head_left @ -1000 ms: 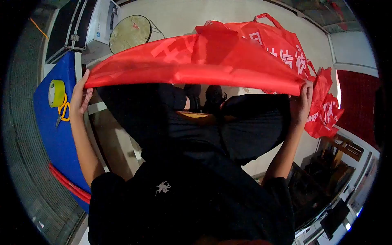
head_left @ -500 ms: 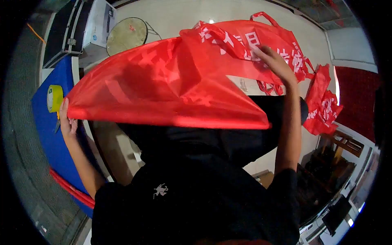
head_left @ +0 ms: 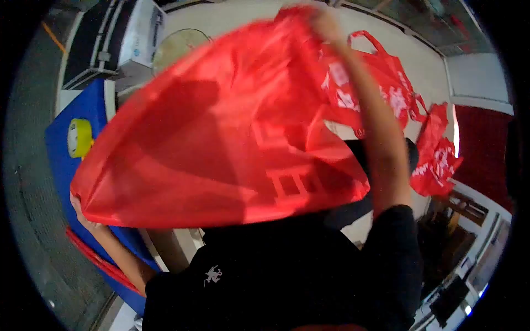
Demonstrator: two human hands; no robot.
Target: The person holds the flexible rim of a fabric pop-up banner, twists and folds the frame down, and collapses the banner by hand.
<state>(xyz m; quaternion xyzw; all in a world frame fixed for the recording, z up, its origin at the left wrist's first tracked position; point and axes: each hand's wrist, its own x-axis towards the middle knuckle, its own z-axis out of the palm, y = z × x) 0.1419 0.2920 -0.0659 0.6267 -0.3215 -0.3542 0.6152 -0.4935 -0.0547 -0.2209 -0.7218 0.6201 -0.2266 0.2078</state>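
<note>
A large red cloth banner [head_left: 182, 149] spreads across my lap, its near half raised in a broad sheet with faint lettering showing through. At the lower left corner my left hand [head_left: 88, 215] is closed on the banner's edge, its fingers partly behind the cloth. Far up at the top my right hand [head_left: 326, 25] is smeared by motion, with the cloth bunched up against it. Beyond my right forearm, more of the banner with white characters lies on the floor. Its crumpled end [head_left: 436, 165] rests at the right.
On the left, a blue surface [head_left: 63, 132] carries a roll of yellow tape [head_left: 80, 138] and red rods [head_left: 102, 262]. Behind stand a round stool [head_left: 176, 49], a white box [head_left: 142, 36] and a black case [head_left: 91, 47]. A dark wooden piece of furniture [head_left: 450, 215] stands at right.
My right hand has gone up and left, lifting the banner's far edge with it. My left hand has come down toward me with its corner, and the sheet has swung nearer.
</note>
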